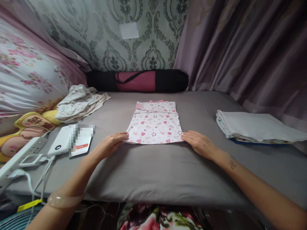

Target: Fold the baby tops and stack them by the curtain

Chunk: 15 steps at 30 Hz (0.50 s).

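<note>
A white child's garment (154, 126) printed with pink hearts and small flowers lies folded on the grey sheet in front of me. Pink trim shows along its far edge, and a fold line crosses it near the top. At its near left corner, my left hand (114, 142) has its fingers closed on the cloth. My right hand (199, 143) grips the near right corner the same way. Both thumbs are mostly hidden. The near edge runs between the two hands, almost flat on the bed.
Folded white cloths (261, 127) lie at the right. To the left are a crumpled pale cloth (78, 103), a white power bank (62, 140), a phone (82, 145) and a power strip (24, 156) with cables. A black and red bag (136, 80) lies along the wall.
</note>
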Tool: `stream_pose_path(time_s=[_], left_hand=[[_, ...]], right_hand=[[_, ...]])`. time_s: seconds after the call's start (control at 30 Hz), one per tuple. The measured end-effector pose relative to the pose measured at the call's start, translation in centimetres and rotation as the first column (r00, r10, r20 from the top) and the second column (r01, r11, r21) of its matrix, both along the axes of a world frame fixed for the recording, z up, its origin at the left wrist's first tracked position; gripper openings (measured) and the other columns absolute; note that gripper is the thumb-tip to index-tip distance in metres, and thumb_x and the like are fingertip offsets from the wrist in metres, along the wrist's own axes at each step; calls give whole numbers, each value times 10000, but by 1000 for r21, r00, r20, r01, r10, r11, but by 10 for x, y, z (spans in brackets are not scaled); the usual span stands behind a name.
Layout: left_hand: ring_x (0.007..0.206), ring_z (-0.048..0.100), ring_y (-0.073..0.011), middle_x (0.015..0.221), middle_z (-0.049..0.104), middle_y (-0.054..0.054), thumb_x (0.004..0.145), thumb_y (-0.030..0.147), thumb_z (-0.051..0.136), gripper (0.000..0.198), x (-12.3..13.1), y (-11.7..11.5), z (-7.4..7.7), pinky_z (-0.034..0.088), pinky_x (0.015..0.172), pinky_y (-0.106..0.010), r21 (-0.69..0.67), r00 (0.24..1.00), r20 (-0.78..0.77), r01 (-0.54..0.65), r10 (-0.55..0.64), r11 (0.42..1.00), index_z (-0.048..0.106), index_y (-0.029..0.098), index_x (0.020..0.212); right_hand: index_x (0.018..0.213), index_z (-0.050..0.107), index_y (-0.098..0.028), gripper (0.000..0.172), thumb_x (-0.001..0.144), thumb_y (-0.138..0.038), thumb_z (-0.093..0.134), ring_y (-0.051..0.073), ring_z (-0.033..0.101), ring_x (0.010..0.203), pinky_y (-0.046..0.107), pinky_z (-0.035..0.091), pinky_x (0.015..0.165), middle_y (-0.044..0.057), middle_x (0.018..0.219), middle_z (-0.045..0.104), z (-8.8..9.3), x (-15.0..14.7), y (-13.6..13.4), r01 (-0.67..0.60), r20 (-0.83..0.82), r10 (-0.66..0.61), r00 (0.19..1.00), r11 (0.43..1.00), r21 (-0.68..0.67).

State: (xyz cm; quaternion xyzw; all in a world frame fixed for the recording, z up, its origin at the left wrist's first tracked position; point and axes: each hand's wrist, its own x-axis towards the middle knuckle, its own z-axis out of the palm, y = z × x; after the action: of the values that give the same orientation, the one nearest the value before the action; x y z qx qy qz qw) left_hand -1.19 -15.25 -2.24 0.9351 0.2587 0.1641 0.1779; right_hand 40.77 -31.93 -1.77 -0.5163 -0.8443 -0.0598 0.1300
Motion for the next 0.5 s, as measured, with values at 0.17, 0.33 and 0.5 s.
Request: stream_pose_path(time_s=[0.17,0.33,0.5], left_hand=[[1108,652,-219,1162,705,-70,930,296,408,346,0,-13,22,518,983,-371,-10,1000,-5,-14,13,1000,712,233,1084],[1068,673,-218,1132,719,-49,910,305,451,319,-6,-34,33,544,938,-342,-118,1000,1,21,-22,993,720,256,1074],[844,708,-195,930,757,-33,877,352,518,287,-1,-31,38,562,781,-277,-291,997,12,-68,75,954,715,242,1054]], right_hand=[[1122,680,-198,435,867,4,391,206,648,1087,444,464,1030,86,1165,701,23,1,-14,13,36,-13,999,1000,-6],[1148,665,-222,501,813,33,394,199,645,1088,433,465,1030,62,1166,701,29,-2,-41,15,4,-15,1000,998,-64],[1143,662,-239,449,855,-32,387,203,663,1037,404,500,974,52,1129,714,31,1,-38,22,-105,-40,994,987,-161]])
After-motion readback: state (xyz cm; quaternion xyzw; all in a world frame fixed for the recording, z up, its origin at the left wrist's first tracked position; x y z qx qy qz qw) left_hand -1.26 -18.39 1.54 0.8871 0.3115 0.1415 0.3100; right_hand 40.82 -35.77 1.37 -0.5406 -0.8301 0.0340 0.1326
